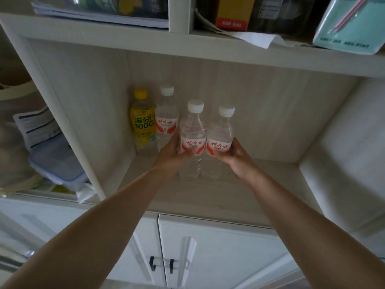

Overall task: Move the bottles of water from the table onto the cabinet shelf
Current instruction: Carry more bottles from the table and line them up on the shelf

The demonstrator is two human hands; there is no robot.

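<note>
Head view: cabinet shelf (239,195) carries everything. Left hand (170,157) and right hand (237,158) are each wrapped around a water bottle (192,140) (219,138) at the label, mid-shelf, touching. Full, so likely heavyish; thin plastic, smooth, best held at the label. Third bottle (166,119) and yellow drink (143,122) crowd the shelf's back left.

both bare arms stretch forward, left hand (171,153) and right hand (235,156) cupped inward facing each other, fingers curled, each gripping a bottle.
</note>
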